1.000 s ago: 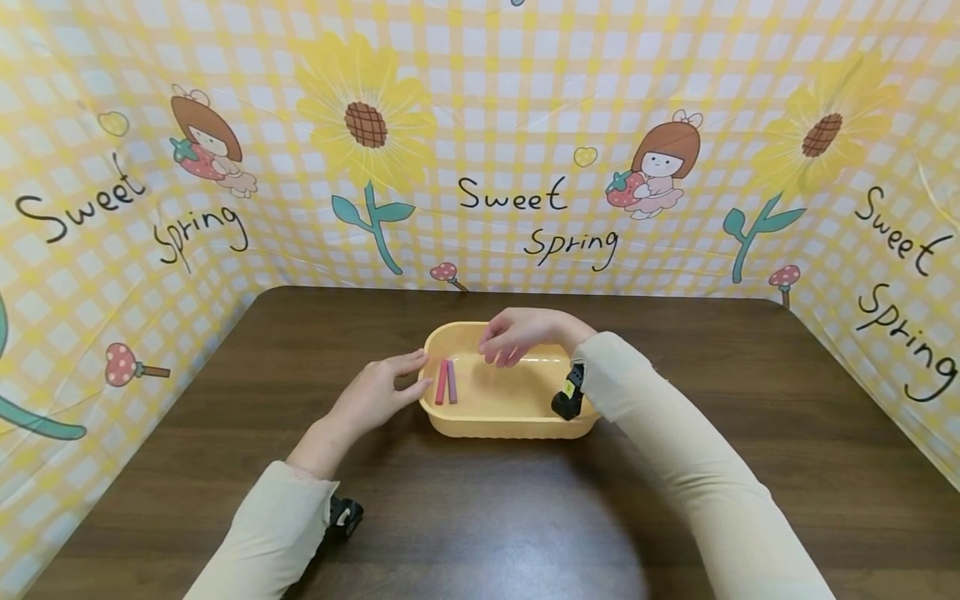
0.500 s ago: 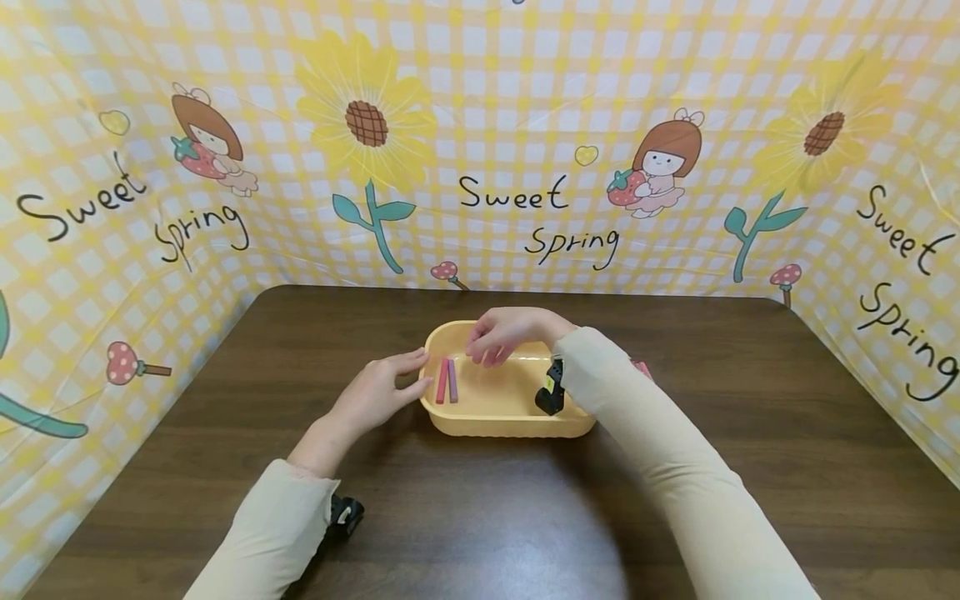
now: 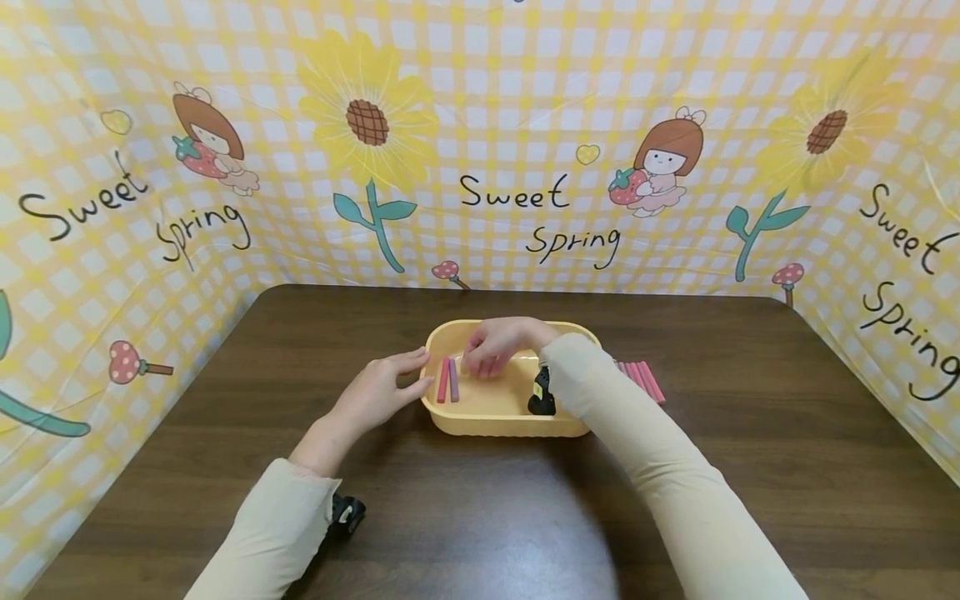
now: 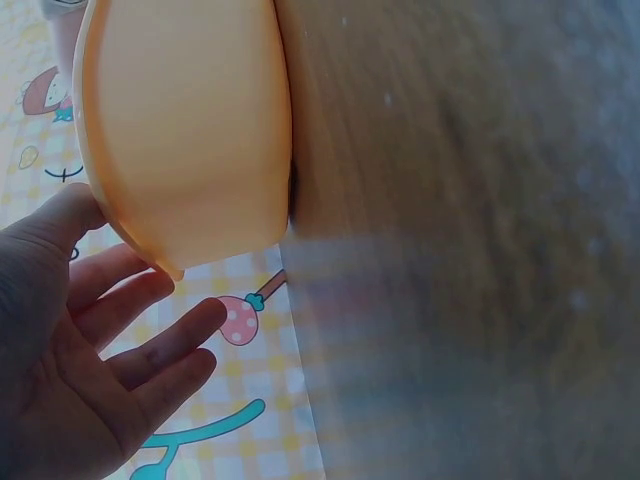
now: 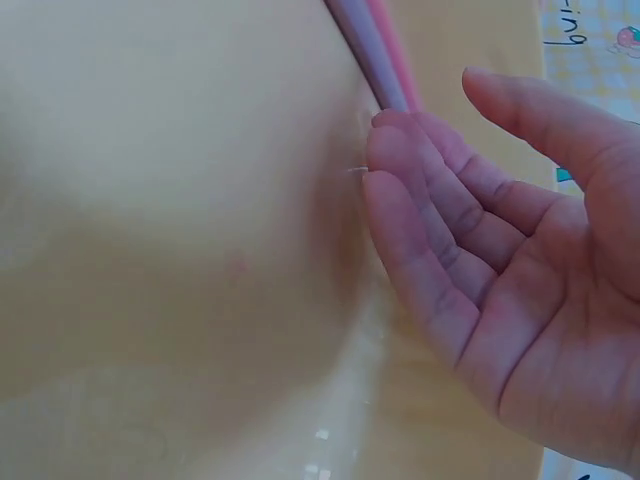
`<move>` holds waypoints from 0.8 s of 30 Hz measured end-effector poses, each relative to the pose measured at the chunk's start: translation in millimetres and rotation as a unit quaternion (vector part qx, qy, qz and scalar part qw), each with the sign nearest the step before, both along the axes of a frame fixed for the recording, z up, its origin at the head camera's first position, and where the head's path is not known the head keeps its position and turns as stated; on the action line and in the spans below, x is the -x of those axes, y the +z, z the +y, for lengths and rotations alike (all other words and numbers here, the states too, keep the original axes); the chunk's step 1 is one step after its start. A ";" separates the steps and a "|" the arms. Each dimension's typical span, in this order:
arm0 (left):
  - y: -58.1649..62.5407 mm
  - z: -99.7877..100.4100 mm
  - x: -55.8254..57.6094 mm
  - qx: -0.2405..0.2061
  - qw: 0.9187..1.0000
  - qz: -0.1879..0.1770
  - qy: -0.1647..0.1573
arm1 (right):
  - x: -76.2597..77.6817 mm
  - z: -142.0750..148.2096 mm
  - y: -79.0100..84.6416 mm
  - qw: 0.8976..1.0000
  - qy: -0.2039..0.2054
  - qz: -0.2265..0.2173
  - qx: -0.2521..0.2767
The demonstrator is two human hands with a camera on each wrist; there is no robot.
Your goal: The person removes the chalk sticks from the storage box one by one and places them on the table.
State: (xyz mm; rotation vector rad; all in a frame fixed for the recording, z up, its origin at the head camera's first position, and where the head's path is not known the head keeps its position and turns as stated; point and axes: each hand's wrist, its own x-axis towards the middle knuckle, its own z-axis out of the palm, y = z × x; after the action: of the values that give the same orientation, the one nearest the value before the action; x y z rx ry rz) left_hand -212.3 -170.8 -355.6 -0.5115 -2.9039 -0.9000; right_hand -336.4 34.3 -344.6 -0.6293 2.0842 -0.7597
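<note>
A yellow plastic basin (image 3: 510,426) stands on the table, with a pinkish-red stick (image 3: 443,381) and a purple stick (image 3: 453,381) side by side at its left end. My left hand (image 3: 372,393) touches the basin's left rim; the left wrist view has its thumb and two fingers against the rim and the other fingers extended. My right hand (image 3: 497,344) is inside the basin, right of the sticks. In the right wrist view, that hand (image 5: 520,270) has its thumb apart from gently bent fingers and nothing between them. Whether its fingertips touch the purple stick I cannot tell.
Several pink sticks (image 3: 647,381) lie in a row on the brown wooden table (image 3: 480,508), right of the basin and partly behind my right sleeve (image 3: 600,396). A yellow checked cloth (image 3: 510,125) hangs around the back and sides.
My right hand has moved left and lower into the basin, nearer the two sticks. As the sleeve shifted, the pink sticks at the right came into view. My left hand stays at the rim.
</note>
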 end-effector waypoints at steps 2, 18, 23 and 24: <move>-0.3 -0.3 0.3 0.000 1.000 0.003 0.001 | -0.1 -2.6 -2.4 1.000 0.000 -0.002 -0.005; -0.7 -0.1 1.0 -0.001 1.000 0.010 -0.001 | -1.8 -18.9 -13.0 0.999 0.010 0.035 -0.030; -1.1 -0.3 0.8 -0.002 1.000 0.014 0.002 | -3.9 -23.0 -15.1 0.998 0.013 0.057 -0.036; -1.3 -0.4 0.7 -0.001 1.000 0.015 0.001 | -4.0 -23.6 -15.6 0.998 0.010 0.059 -0.036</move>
State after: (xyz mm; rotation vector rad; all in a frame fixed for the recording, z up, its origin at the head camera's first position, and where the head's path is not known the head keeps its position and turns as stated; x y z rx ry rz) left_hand -213.0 -171.2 -356.9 -0.5160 -2.8764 -0.8875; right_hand -332.5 10.7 -360.2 -0.6692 2.1998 -0.6457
